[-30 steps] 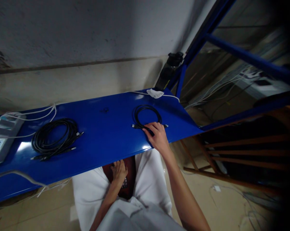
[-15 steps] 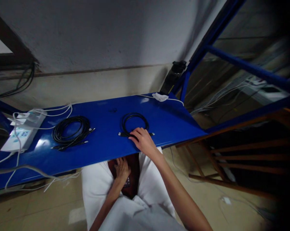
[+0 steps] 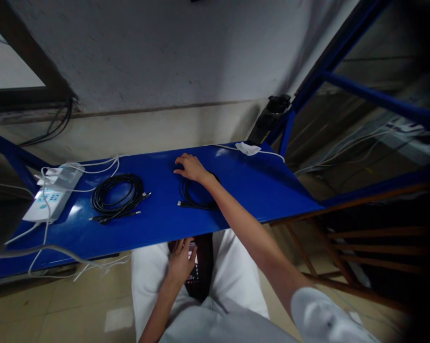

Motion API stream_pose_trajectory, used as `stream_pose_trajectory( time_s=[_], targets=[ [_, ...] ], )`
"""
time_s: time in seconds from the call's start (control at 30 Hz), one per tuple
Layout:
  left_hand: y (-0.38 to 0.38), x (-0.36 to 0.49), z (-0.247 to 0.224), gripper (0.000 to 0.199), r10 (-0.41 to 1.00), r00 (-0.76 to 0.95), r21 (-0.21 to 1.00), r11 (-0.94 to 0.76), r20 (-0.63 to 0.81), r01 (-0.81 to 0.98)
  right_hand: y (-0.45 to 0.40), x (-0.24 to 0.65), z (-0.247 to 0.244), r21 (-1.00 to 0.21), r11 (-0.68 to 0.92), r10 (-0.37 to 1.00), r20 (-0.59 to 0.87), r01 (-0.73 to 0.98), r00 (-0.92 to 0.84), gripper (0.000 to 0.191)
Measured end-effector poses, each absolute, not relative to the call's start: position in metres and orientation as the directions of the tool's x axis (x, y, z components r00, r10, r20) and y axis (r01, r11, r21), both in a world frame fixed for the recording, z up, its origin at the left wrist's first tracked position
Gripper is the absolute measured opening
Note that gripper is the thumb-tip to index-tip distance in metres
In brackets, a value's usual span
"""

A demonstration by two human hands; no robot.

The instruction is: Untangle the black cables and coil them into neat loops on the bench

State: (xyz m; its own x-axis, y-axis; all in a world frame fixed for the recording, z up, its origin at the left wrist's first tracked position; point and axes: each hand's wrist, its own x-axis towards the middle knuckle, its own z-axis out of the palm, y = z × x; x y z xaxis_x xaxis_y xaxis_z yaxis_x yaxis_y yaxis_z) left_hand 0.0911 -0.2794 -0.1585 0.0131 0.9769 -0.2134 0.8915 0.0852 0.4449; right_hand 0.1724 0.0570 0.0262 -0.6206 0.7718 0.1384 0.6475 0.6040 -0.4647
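My right hand (image 3: 191, 168) is over the blue table, beyond a coiled black cable (image 3: 195, 204). Its thumb and fingers are apart, with nothing visible between them; a small dark thing seen earlier near this spot is hidden. My right forearm covers the right side of that coil, and one plug points left. Down in my lap, my left hand (image 3: 182, 261) rests with fingers extended against a phone (image 3: 194, 269) with a lit screen. A larger bundle of black cable (image 3: 117, 196) lies to the left on the table.
A white power strip (image 3: 54, 195) with white cords stands at the table's left end. Crumpled white tissue (image 3: 248, 148) and a black bottle (image 3: 270, 119) are at the back right. Blue frame bars (image 3: 365, 93) rise on the right, above a wooden chair (image 3: 379, 251).
My right hand has left the smaller coil and reached forward and left, its fingers spreading. My left hand has shifted off the phone's screen, uncovering it. The view has turned slightly.
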Motion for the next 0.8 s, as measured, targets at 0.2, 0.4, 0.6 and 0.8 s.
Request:
stream_pose_trajectory(
  time_s=[0.2, 0.4, 0.6, 0.8],
  targets=[
    [-0.301, 0.055, -0.117, 0.027, 0.994, 0.075, 0.680, 0.001, -0.083, 0.733, 0.072, 0.169, 0.011, -0.596, 0.603, 0.740, 0.169, 0.531, -0.651, 0.011],
    [-0.303, 0.047, -0.087, 0.025, 0.978, 0.180, 0.731, -0.197, 0.102, 0.654, 0.070, 0.181, 0.010, -0.765, 0.492, 0.818, 0.243, 0.416, -0.521, 0.017],
    [-0.285, 0.063, -0.036, 0.022, 0.918, 0.163, 0.783, -0.394, 0.362, 0.481, -0.006, 0.219, 0.023, -0.969, 0.172, 0.959, 0.206, -0.175, -0.197, 0.038],
    [-0.226, 0.072, 0.012, 0.020, 0.824, 0.192, 0.687, -0.555, 0.533, 0.469, -0.113, 0.275, 0.009, -0.984, 0.114, 0.993, 0.118, -0.134, -0.024, 0.034]
  ],
)
